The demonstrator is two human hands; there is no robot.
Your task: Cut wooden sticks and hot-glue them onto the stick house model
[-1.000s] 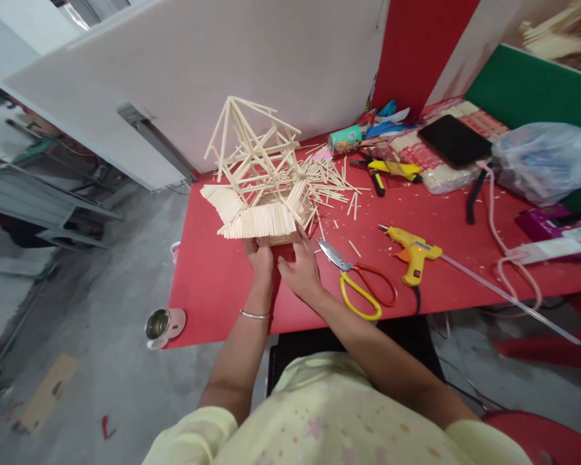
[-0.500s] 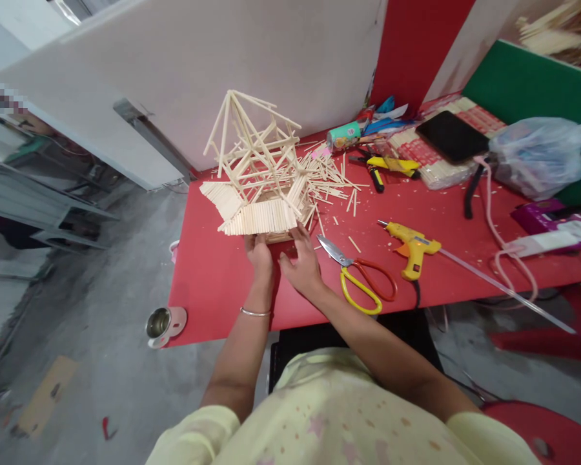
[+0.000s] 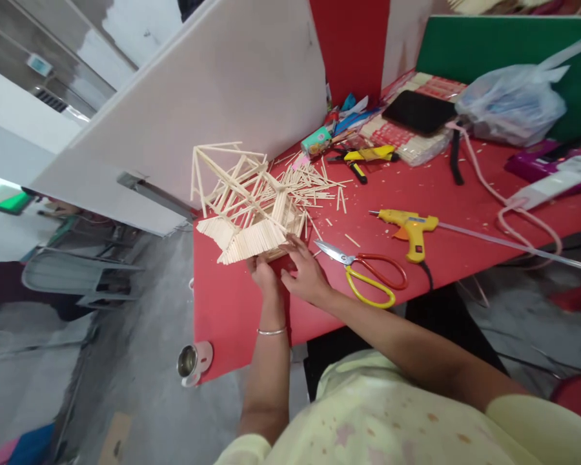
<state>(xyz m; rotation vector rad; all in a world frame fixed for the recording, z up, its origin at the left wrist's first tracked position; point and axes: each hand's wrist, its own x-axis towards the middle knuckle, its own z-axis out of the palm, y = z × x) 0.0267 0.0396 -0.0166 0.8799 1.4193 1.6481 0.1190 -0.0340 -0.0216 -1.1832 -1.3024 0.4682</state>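
Note:
A model house of thin wooden sticks (image 3: 256,240) stands near the left end of the red table (image 3: 227,323), with an open stick frame on top and slatted roof panels along its near side. My left hand (image 3: 265,278) grips its near base, the fingertips partly hidden under the front panel. On the base's right corner my right hand (image 3: 306,271) has its fingers bent against the sticks, thumb apart. Scissors (image 3: 351,261) with one red and one yellow handle lie just right of that hand. Beyond them rests a yellow glue gun (image 3: 409,229) with a long clear glue stick in its back.
Loose sticks (image 3: 314,184) are heaped behind the model. Farther back are a green can (image 3: 316,140), a yellow cutter (image 3: 370,154), a black phone (image 3: 419,112) on packed sticks and a plastic bag (image 3: 510,106). A metal-lined cup (image 3: 193,361) sits at the table's left corner.
The camera view has turned, so the table appears tilted differently. Both hands stay on the model's base, and the model looks slightly turned.

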